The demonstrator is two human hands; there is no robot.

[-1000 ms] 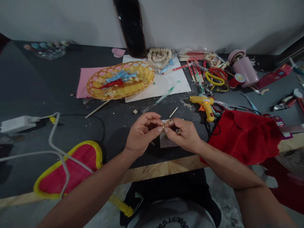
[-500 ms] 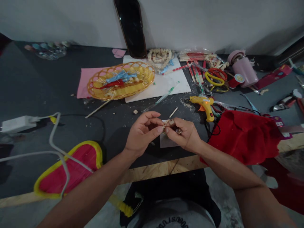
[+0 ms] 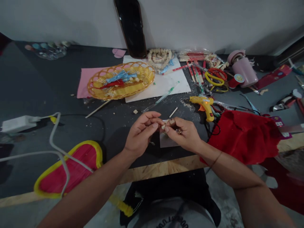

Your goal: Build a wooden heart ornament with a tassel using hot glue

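Note:
My right hand [image 3: 184, 133] is closed, with thumb and index finger pinching a small pale wooden piece [image 3: 163, 126]. Its exact shape is too small to make out. My left hand [image 3: 142, 131] is beside it, fingers loosely curved and thumb drawn back from the piece. A fingertip of that hand reaches the piece or lies just by it. Below both hands a small whitish sheet [image 3: 166, 142] lies on the dark table. Just beyond my fingers is a short white stick [image 3: 173, 112]. A small wooden cube [image 3: 135, 111] lies farther left.
A yellow basket [image 3: 95, 91] stands at the back on paper. To the right lie a yellow glue gun [image 3: 206, 109], scissors [image 3: 215, 79] and red felt [image 3: 244, 136]. A pink heart-shaped piece [image 3: 71, 171] and a white cable [image 3: 53, 133] occupy the left. A phone [image 3: 131, 28] leans against the wall.
My left thumb has drawn back leftward, away from the small wooden piece. My right hand keeps its pinch almost in place.

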